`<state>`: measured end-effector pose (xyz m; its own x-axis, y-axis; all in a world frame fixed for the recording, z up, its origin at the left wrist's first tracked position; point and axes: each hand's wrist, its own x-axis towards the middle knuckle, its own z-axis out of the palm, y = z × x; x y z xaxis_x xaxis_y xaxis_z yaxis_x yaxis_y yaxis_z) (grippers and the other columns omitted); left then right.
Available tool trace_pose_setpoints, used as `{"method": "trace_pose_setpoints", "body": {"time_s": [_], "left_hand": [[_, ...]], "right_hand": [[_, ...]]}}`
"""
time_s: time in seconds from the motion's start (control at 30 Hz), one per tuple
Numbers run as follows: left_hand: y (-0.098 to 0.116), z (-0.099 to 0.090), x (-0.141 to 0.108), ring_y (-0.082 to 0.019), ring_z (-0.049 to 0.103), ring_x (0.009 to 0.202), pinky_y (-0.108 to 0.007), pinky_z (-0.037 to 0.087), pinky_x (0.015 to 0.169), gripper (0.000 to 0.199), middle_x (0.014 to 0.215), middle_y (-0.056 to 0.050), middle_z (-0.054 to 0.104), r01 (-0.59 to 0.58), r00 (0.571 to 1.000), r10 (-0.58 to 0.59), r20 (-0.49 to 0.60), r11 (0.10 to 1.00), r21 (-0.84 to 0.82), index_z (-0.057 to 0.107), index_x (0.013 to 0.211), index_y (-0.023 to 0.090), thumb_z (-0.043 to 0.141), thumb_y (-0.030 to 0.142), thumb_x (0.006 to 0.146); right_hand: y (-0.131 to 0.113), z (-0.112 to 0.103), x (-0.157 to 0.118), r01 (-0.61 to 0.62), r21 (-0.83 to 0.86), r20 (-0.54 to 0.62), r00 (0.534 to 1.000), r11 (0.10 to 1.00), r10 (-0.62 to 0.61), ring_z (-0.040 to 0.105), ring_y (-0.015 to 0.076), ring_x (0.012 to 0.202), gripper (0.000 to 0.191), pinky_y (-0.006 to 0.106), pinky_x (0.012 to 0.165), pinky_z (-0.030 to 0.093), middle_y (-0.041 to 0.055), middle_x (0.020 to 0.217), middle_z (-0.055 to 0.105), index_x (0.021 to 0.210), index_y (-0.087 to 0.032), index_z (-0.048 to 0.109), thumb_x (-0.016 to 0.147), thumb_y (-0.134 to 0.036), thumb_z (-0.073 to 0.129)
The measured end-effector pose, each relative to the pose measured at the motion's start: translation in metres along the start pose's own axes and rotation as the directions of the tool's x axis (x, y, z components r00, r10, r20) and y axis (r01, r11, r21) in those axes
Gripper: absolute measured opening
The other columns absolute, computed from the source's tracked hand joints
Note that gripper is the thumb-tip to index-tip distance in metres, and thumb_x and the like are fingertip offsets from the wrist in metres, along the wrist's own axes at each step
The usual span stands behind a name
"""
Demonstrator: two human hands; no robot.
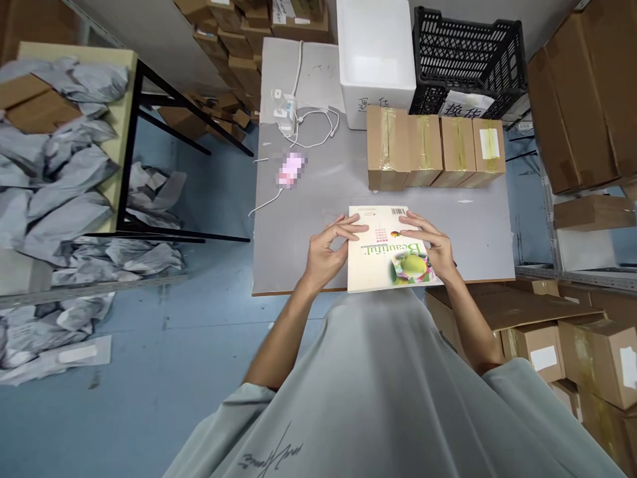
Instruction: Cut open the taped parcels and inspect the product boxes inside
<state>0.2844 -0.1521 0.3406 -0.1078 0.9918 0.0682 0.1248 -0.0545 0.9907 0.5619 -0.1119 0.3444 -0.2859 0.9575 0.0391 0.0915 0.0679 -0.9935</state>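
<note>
A flat white printed package [381,249] with the word "Beautiful", a barcode and a picture of green fruit lies at the table's front edge, close to my body. Whether it is a thin box or a booklet I cannot tell. My left hand [331,249] grips its left side, fingertips over the top face and thumb at the edge. On the opposite side, my right hand [432,242] holds it the same way, with fingers across the upper right corner. Beyond the package, several taped cardboard boxes [423,149] stand in a row on the grey table [318,192].
At the back are a white foam bin [375,73] and a black plastic crate [468,60]. A power strip [284,113] with white cables and a blurred pink object [290,169] lie left. Grey parcels [60,146] fill a side table; cartons [594,352] are stacked right.
</note>
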Motion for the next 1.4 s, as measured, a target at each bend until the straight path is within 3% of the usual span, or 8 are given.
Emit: {"method": "trace_pose_setpoints", "body": {"time_s": [0.23,0.47,0.67,0.8,0.9,1.07,1.23,1.4], "left_hand": [[-0.013,-0.007,0.007,-0.031,0.086,0.107,-0.042,0.068,0.099,0.102,0.11,-0.011,0.088,0.304,0.951,-0.287,0.112,0.934,-0.186,0.068,0.157,0.02,0.105,0.064,0.072],[-0.021,0.005,0.032,-0.036,0.088,0.092,-0.05,0.068,0.099,0.07,0.109,-0.02,0.089,0.402,0.915,-0.376,0.145,0.879,-0.255,0.082,0.107,0.017,0.082,0.085,0.09],[-0.019,0.003,0.045,-0.031,0.087,0.087,-0.049,0.067,0.102,0.078,0.111,-0.02,0.09,0.403,0.915,-0.392,0.095,0.881,-0.248,0.081,0.113,0.017,0.069,0.092,0.095],[-0.027,0.0,0.032,-0.032,0.085,0.115,-0.041,0.068,0.102,0.065,0.126,-0.018,0.088,0.377,0.926,-0.359,0.118,0.892,-0.248,0.084,0.116,0.018,0.089,0.077,0.088],[-0.04,0.004,0.018,-0.031,0.087,0.111,-0.037,0.072,0.087,0.087,0.146,-0.018,0.081,0.494,0.869,-0.439,0.227,0.788,-0.367,0.071,0.152,0.025,0.104,0.058,0.079],[-0.059,0.01,0.018,-0.035,0.085,0.118,-0.039,0.075,0.081,0.093,0.153,-0.018,0.077,0.679,0.734,-0.574,0.364,0.633,-0.371,0.067,0.162,0.026,0.097,0.069,0.084],[-0.067,0.006,0.066,-0.039,0.079,0.131,-0.043,0.076,0.087,0.093,0.16,-0.016,0.072,0.565,0.825,-0.507,0.248,0.74,-0.365,0.067,0.165,0.027,0.094,0.07,0.087],[-0.073,0.002,0.19,-0.033,0.082,0.119,-0.046,0.077,0.089,0.085,0.151,-0.016,0.077,0.33,0.941,-0.333,0.056,0.871,-0.363,0.074,0.155,0.02,0.099,0.056,0.082]], "right_hand": [[0.018,-0.004,0.006,-0.257,0.087,-0.141,0.953,0.962,0.267,0.083,0.0274,0.097,0.09,0.045,0.092,0.071,0.0011,0.097,0.087,0.167,-0.028,0.066,0.087,-0.06,0.097],[0.044,-0.005,0.037,-0.606,0.238,0.102,0.793,0.759,0.6,0.088,0.0297,0.076,0.076,0.04,0.067,0.072,0.0209,0.109,0.091,0.108,-0.017,0.083,0.1,-0.091,0.066],[0.041,-0.005,0.041,-0.612,0.303,0.137,0.786,0.73,0.603,0.088,0.028,0.078,0.086,0.036,0.066,0.072,0.0197,0.114,0.091,0.114,-0.019,0.082,0.102,-0.098,0.051],[0.026,-0.003,0.026,-0.499,0.303,0.091,0.863,0.812,0.496,0.089,0.0324,0.113,0.067,0.042,0.094,0.074,0.0125,0.134,0.088,0.137,-0.025,0.083,0.093,-0.075,0.087],[0.026,0.004,0.015,-0.418,0.309,0.038,0.903,0.854,0.428,0.08,0.0332,0.137,0.094,0.054,0.114,0.068,0.0093,0.149,0.082,0.168,-0.035,0.062,0.086,-0.062,0.098],[0.05,0.012,0.023,-0.489,0.347,0.066,0.864,0.801,0.499,0.083,0.0379,0.128,0.081,0.059,0.109,0.071,0.0127,0.145,0.084,0.161,-0.029,0.072,0.093,-0.07,0.091],[0.063,0.01,0.075,-0.49,0.325,0.064,0.865,0.809,0.498,0.085,0.0377,0.114,0.095,0.057,0.086,0.079,0.0092,0.137,0.086,0.17,-0.032,0.064,0.089,-0.074,0.092],[0.063,0.002,0.198,-0.317,0.356,0.001,0.941,0.879,0.339,0.084,0.0343,0.118,0.097,0.055,0.094,0.078,0.0086,0.133,0.087,0.168,-0.03,0.066,0.084,-0.066,0.097]]}}
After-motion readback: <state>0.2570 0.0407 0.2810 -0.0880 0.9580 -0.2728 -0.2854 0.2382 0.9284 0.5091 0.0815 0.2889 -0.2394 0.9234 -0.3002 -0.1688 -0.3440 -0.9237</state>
